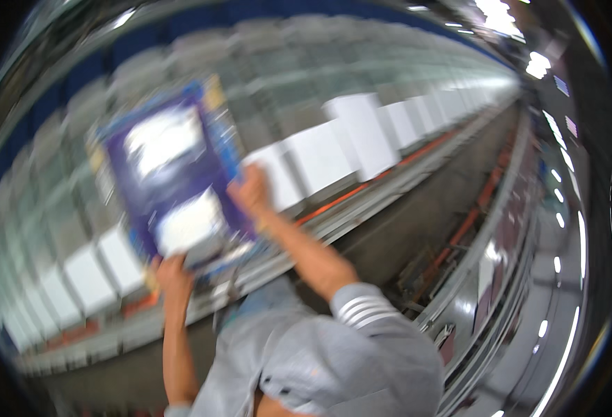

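In front of me is a large, flat, shiny purple package [174,182] with a blue edge and yellowish corners. Two bright white patches cover much of its face; blur hides whether they are print or glare. My left hand [174,272] is closed on its near left corner. Farther up, my right hand [252,193] grips the right edge, its fingertips partly hidden. The package is tilted over a long row of greyish compartments, and I cannot tell whether it rests on them.
White sheets or cards [320,156] stand along the near side of the row, both left and right of the package. An orange strip and a metal rail [361,201] run below them. Behind me on the right is another long metal-framed line [473,278].
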The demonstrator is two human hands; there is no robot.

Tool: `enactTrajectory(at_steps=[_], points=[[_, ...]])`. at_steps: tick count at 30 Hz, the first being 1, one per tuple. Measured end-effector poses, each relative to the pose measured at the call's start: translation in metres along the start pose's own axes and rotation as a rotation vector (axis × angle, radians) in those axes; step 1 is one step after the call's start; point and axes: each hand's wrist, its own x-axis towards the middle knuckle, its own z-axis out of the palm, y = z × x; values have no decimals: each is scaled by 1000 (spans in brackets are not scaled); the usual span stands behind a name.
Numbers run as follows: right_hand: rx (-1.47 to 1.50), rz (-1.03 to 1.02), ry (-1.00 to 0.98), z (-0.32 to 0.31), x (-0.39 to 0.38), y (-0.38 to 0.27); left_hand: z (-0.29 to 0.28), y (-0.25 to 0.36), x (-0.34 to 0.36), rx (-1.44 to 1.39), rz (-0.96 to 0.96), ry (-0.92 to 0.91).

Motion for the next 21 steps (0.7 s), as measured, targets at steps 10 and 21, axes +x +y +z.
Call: enactTrajectory(at_steps=[10, 21], points=[[-374, -282, -3, -18, 1, -7, -14, 38, -14, 26, -16, 61], [-353, -788, -663, -14, 26, -116, -27, -16, 138, 91, -36, -116]])
